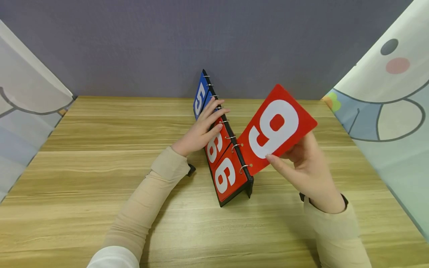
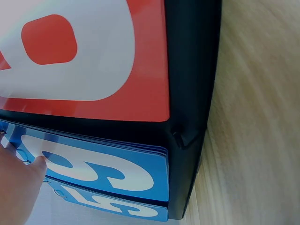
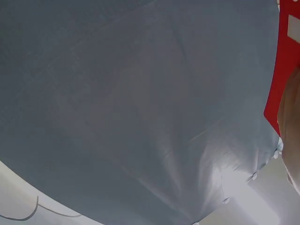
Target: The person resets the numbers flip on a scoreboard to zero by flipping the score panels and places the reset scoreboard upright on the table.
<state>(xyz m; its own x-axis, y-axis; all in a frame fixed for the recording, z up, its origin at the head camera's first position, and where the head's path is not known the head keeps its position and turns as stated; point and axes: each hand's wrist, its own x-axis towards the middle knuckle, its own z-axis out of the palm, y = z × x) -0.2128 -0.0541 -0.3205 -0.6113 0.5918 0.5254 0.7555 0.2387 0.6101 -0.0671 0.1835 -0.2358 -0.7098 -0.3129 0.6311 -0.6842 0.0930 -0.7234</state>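
A black tabletop flip scoreboard (image 1: 233,141) stands like a tent on the table, with red and blue number cards hung on metal rings along its top edge. My left hand (image 1: 201,130) rests across that top edge near the middle, fingers extended over the rings. In the left wrist view part of this hand touches a blue card (image 2: 126,176). My right hand (image 1: 308,171) pinches a red number card (image 1: 298,108) by its free end, thumb on the numbered face. This card is tilted up, away from the board's right side, and still on its rings. Other right fingers are hidden behind it.
The scoreboard stands on a wood-grain table (image 1: 100,178). A grey cloth wall (image 1: 134,48) rises behind the table, and cartoon-printed cloth (image 1: 378,93) hangs at the right side, with similar cloth on the left.
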